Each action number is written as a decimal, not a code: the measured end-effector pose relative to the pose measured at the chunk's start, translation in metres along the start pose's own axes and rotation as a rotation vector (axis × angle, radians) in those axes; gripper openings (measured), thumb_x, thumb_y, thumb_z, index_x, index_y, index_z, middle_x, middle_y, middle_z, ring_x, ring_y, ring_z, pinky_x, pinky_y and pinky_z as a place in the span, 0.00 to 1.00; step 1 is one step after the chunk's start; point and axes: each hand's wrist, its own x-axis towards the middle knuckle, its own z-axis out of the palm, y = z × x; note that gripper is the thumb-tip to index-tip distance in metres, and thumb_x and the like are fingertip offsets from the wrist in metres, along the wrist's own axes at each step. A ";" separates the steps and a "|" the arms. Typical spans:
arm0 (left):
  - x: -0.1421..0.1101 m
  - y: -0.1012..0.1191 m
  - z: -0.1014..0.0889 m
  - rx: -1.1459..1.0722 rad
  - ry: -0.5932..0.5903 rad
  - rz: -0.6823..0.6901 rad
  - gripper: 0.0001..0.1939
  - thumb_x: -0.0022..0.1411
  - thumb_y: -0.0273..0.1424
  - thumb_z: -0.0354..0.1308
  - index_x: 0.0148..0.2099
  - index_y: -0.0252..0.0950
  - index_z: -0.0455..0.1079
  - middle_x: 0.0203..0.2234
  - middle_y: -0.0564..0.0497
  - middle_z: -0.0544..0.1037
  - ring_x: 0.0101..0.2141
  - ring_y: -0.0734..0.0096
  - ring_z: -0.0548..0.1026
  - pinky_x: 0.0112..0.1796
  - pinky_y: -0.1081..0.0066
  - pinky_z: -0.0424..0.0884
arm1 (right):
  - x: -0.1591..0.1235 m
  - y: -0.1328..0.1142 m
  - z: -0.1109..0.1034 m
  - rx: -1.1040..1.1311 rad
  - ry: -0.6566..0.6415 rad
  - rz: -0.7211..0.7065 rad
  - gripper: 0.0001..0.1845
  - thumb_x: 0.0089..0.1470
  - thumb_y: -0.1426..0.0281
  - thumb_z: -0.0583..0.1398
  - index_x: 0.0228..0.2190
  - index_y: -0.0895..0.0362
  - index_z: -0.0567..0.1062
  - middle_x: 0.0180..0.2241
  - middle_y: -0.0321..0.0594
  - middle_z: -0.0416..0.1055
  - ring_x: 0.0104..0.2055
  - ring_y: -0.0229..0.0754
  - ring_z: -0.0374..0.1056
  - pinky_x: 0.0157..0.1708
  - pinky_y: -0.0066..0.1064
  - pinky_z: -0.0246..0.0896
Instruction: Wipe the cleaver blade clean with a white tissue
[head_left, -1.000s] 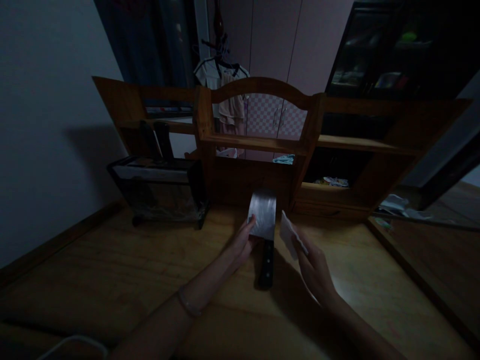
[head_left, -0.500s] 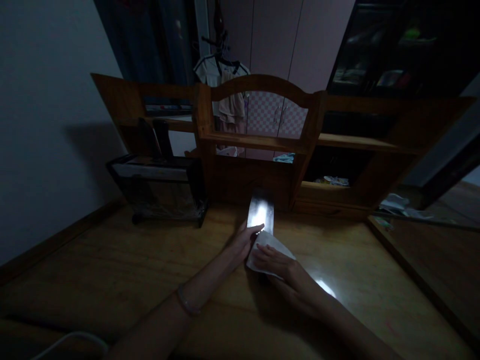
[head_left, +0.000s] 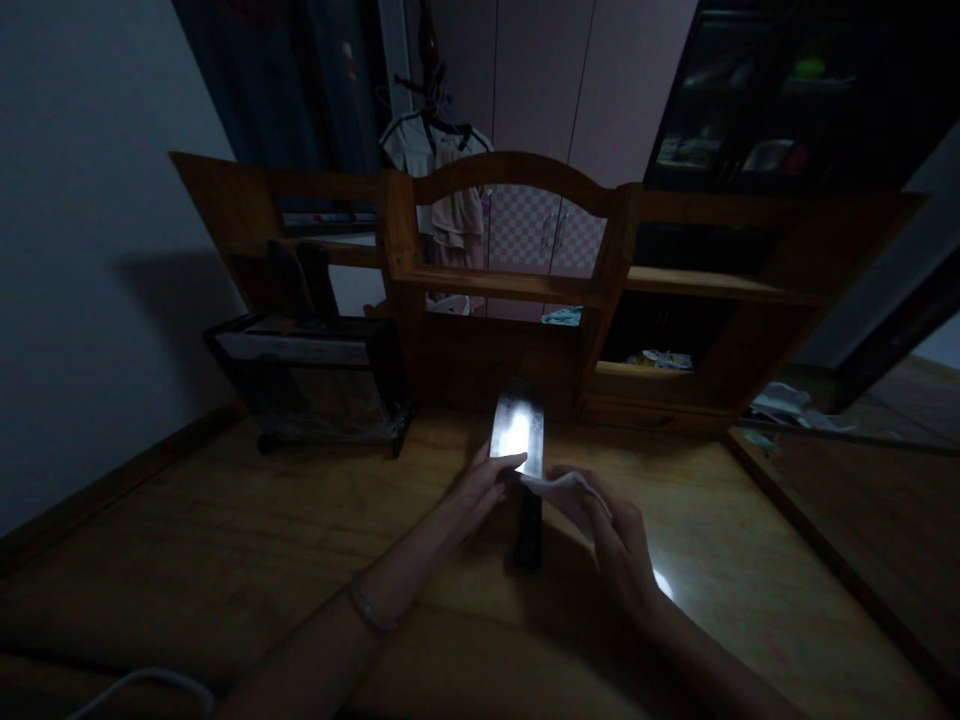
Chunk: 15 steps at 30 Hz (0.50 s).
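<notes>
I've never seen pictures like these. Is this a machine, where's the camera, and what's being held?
No machine: these are a person's bare hands, filmed by a camera worn on that person's head, looking forward and down. The left hand holds a cleaver by its shiny blade; the dark handle points toward the wearer. The right hand holds a white cloth or tissue. A dark-framed stand sits on the wooden table, with wooden shelving behind.
</notes>
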 end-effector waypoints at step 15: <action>-0.006 0.008 0.008 -0.010 0.096 -0.072 0.15 0.47 0.23 0.66 0.40 0.32 0.72 0.26 0.49 0.78 0.24 0.69 0.75 0.27 0.72 0.71 | 0.000 0.013 0.016 -0.322 -0.504 -0.354 0.25 0.65 0.70 0.48 0.62 0.51 0.57 0.66 0.38 0.48 0.69 0.45 0.39 0.65 0.48 0.44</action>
